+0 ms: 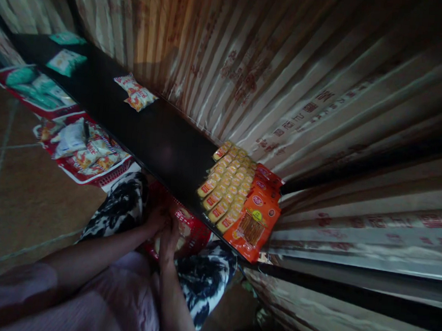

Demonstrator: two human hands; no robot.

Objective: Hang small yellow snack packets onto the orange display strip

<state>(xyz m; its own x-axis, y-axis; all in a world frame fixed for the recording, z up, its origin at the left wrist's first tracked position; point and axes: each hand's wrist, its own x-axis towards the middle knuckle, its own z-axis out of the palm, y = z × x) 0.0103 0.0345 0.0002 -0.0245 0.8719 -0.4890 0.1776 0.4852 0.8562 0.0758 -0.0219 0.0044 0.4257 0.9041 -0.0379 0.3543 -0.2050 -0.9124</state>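
My left hand [158,220] and my right hand [169,237] are close together between my knees, fingers bent and pressed inward. Dim light hides what they hold. Around and below them is a red holder with pale print or openings [196,235]; I cannot tell whether it is a basket or a bag. Pale, rounded items [180,241] show inside it beside my right hand. Just past my hands, on the black shelf [157,145], lie rows of small yellow-wrapped snack packs [229,184]. Beside them, overlapping orange snack packets [254,224] reach the shelf's right end.
Farther left on the shelf are orange-and-white snack bags [137,93] and green-and-white bags [66,62]. Left of my knee stand a red basket of snack bags [88,147] and another of green packets [39,90]. Pleated printed sheeting [247,76] hangs behind the shelf.
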